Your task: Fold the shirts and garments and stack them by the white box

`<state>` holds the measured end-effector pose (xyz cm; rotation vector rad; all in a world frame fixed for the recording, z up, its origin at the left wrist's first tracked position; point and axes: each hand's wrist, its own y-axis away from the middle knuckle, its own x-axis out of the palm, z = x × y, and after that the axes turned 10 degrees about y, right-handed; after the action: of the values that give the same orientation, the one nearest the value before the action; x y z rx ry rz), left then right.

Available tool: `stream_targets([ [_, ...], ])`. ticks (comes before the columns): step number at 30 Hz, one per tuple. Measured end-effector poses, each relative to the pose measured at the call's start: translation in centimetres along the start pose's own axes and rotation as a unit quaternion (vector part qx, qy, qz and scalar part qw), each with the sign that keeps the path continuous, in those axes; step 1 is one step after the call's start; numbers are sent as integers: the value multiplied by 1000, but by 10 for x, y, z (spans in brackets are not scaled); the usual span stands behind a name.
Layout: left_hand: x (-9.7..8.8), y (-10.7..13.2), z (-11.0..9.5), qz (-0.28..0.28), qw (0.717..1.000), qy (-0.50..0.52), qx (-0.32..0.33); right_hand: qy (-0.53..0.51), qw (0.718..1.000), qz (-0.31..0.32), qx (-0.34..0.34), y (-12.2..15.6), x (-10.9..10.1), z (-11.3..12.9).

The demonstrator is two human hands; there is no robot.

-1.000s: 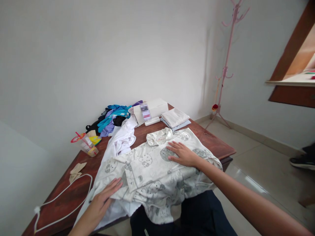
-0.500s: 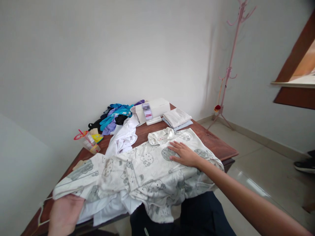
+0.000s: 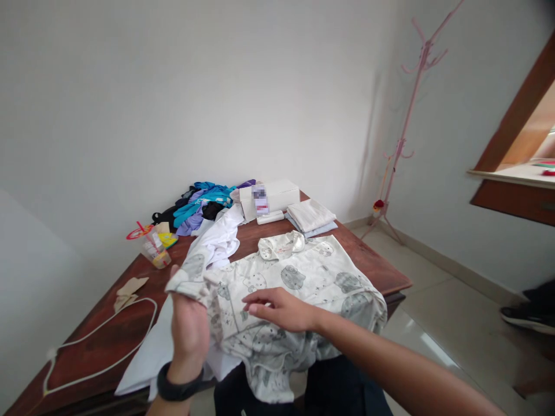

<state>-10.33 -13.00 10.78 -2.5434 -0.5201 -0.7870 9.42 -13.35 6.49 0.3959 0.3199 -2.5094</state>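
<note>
A white shirt (image 3: 299, 283) with grey cartoon-cat prints is spread over the table's front, collar toward the wall, its lower edge hanging over my lap. My left hand (image 3: 189, 329), with a black band at the wrist, grips the shirt's left sleeve and holds it raised and bunched. Over the middle of the shirt is my right hand (image 3: 281, 309), fingers loosely stretched with the thumb apart and nothing held. Whether its fingertips touch the fabric I cannot tell. White cloth (image 3: 147, 352) lies partly beneath the shirt on the left.
On the wooden table (image 3: 99, 335) lie a white cable (image 3: 99, 382), a beige cloth scrap (image 3: 129, 293) and a plastic cup with straw (image 3: 155, 248). Farther back are piled clothes (image 3: 199, 205), a white box (image 3: 281, 195) and folded garments (image 3: 312, 215). A pink coat rack (image 3: 407, 130) stands right.
My left hand has lifted the sleeve and brought it inward to the right, uncovering the cable and table. My right hand has moved left from near the collar to the shirt's middle.
</note>
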Motion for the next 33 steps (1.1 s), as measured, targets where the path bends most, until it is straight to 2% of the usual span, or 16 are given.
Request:
stream_targets([
  [1,2,10,9,18,999,-35,-10,-91,995,20,27,-6,7,3],
  [3,3,29,24,72,988,-126,-45,-264,962,41,64,-15,15,6],
  [5,2,44,35,138,967,-205,-66,-394,915,29,84,-21,16,6],
  [7,1,55,43,180,946,-263,-61,-469,877,-9,103,-23,12,3],
  [9,0,61,50,206,929,-303,-41,-503,853,-67,123,-22,7,-1],
  [11,-1,67,56,231,913,-336,-19,-505,843,-130,133,-19,2,-6],
  [13,-4,75,60,262,892,-368,25,-482,844,-192,137,-16,-4,-10],
  [16,-11,88,58,331,847,-390,142,-414,860,-267,131,-9,-22,-11],
  [18,-13,96,54,421,793,-381,220,-360,876,-303,106,-4,-39,-8],
  [20,-14,100,49,548,706,-369,256,-314,886,-334,69,3,-61,-3],
  [22,-12,99,48,640,622,-389,230,-282,886,-367,34,11,-84,3],
  [23,-12,98,49,655,597,-414,206,-270,883,-384,20,15,-95,6],
  [25,-12,95,56,626,589,-487,156,-248,876,-414,2,24,-117,11],
  [29,-20,89,72,489,598,-629,83,-220,861,-459,-10,47,-154,14],
  [33,-25,88,77,412,572,-706,65,-187,859,-477,14,74,-184,5],
])
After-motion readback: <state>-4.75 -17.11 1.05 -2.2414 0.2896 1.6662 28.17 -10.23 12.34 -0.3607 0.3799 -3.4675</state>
